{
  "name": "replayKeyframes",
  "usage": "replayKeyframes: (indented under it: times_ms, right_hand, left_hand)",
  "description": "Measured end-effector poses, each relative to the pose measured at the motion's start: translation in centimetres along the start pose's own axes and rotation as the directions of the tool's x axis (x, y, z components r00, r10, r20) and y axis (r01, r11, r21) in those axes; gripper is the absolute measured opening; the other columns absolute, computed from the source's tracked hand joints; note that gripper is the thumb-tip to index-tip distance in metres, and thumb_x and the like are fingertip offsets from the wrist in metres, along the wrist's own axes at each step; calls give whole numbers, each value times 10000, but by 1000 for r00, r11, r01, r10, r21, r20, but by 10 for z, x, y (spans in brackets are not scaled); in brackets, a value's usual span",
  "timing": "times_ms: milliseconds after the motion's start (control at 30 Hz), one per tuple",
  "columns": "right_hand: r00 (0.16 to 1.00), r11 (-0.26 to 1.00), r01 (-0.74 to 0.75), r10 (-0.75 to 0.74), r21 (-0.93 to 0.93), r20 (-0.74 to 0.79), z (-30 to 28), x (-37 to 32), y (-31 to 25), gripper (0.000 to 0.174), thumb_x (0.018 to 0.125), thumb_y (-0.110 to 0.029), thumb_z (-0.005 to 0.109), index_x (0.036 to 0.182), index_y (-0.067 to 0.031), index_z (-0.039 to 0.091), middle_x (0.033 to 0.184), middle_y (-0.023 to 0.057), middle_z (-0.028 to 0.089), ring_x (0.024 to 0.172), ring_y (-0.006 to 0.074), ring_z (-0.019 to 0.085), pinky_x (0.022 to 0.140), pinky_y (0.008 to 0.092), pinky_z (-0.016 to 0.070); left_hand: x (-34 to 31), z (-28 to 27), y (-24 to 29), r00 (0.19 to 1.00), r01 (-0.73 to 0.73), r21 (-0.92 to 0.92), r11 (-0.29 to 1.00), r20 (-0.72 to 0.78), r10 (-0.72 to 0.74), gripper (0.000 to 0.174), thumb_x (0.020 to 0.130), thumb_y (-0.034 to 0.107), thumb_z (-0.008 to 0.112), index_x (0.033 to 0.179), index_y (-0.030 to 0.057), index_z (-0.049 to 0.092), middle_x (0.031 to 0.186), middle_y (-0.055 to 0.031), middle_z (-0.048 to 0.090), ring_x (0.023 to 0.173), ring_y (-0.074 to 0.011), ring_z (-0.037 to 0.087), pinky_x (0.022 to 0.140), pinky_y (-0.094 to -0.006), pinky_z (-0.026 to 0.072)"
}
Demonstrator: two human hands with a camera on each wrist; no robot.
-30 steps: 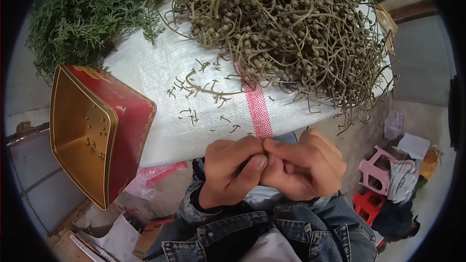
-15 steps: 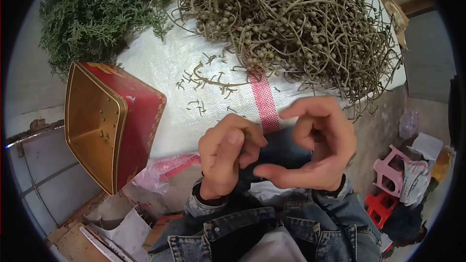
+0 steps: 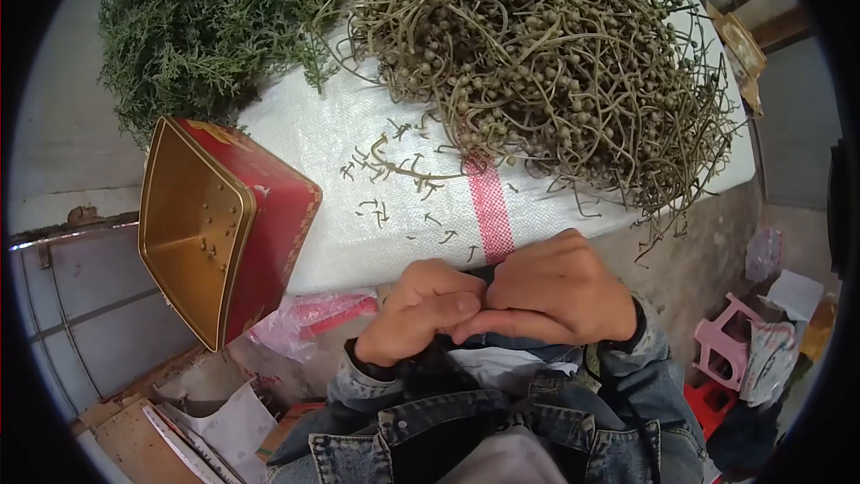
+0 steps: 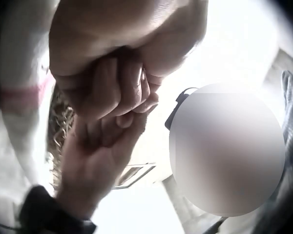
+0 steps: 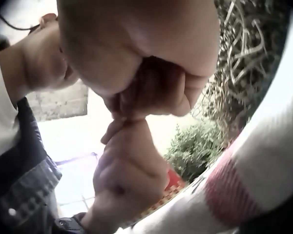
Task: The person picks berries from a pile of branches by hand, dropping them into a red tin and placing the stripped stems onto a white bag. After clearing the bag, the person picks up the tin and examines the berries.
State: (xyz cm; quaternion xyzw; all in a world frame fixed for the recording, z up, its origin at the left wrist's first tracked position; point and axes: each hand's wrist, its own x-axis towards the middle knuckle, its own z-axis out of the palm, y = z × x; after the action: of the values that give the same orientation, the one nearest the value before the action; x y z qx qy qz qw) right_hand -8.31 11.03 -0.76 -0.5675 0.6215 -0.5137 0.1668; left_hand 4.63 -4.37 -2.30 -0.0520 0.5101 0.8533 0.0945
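Note:
My left hand (image 3: 423, 312) and right hand (image 3: 563, 291) meet above the lap, near the sack's front edge, both with curled fingers. In the left wrist view, the left hand (image 4: 122, 53) lies against the right hand (image 4: 95, 158); the right wrist view shows the right hand (image 5: 141, 48) touching the left hand (image 5: 129, 163). Anything small between the fingertips is hidden. Beyond them, a heap of brownish stems with round pods (image 3: 546, 72) lies on a white woven sack (image 3: 345, 255). A red tin (image 3: 279, 237) with a gold inside lies at left, several small pods (image 3: 208, 249) within.
Green feathery sprigs (image 3: 197, 36) are piled at the back left. Short stem bits (image 3: 421, 177) are scattered on the sack. Pink plastic (image 3: 296, 327) lies beneath its front edge; a pink stool (image 3: 727, 341) and a red stool (image 3: 708, 408) stand at right.
The hands parted, the right one spreading its thumb and fingers, and have come together again. The right hand's fingers are now curled beside the left hand. The view has shifted, moving the tin rightward.

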Motion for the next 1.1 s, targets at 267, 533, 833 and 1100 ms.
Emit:
replayKeyframes:
  times_ms: [267, 533, 833, 1100]
  right_hand:
    - [946, 822, -18, 199, 570, -256, 13, -21, 4, 195, 800, -120, 737, 699, -38, 592, 558, 51, 507, 451, 217, 491, 412, 320, 353]
    - [990, 997, -20, 9, -81, -144, 6, -9, 2, 238, 757, -184, 781, 705, -38, 600, 577, 54, 512, 470, 225, 510, 423, 329, 374]
    - [997, 997, -76, 76, -22, 19, 6, -18, 3, 261, 721, -205, 808, 706, -36, 609, 609, 44, 522, 510, 236, 538, 441, 348, 397]
    - [995, 996, -83, 82, 26, 65, 7, -20, 7, 246, 736, -197, 804, 710, -41, 615, 607, 39, 529, 511, 222, 544, 443, 334, 398]
  left_hand:
    - [10, 15, -3, 973, -216, -720, 660, -218, 80, 379, 899, 264, 450, 579, 65, 414, 492, -30, 384, 471, -113, 402, 437, -281, 280]
    - [10, 18, 3, 969, -38, 181, 983, -234, 80, 382, 955, 282, 491, 669, 32, 446, 598, 14, 403, 523, -71, 319, 482, -269, 256]
    - [7, -5, 2, 992, 87, 217, 972, 75, -106, 319, 988, 201, 527, 729, 14, 520, 600, -8, 423, 580, -77, 362, 519, -269, 302]
    - [7, -13, 12, 947, 161, 372, 914, 202, -249, 336, 999, 213, 507, 735, 15, 570, 589, -22, 504, 536, -92, 409, 509, -272, 331]
